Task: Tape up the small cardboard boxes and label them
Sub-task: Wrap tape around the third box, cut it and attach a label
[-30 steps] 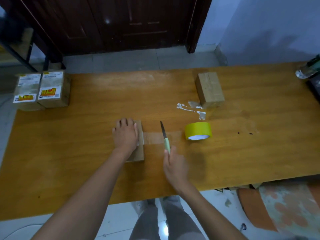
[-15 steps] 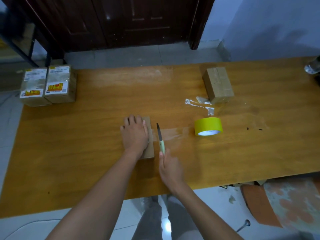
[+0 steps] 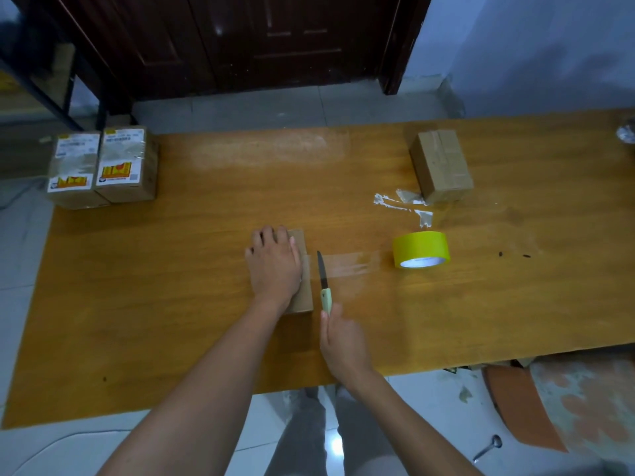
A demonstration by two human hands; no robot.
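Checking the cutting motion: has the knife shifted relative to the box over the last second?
Yes. The knife has moved left along the tape strip, away from the yellow roll, and is now beside the box.

- Wooden table (image 3: 171,304), orange-brown, with 2 small dark specks (image 3: 512,255) near the right side.
- Dark wooden door (image 3: 275,39) behind, past a tiled floor (image 3: 275,108).
- Metal spoon (image 3: 488,448) lying on the floor, lower right.
- Patterned mat (image 3: 591,407) beside it.
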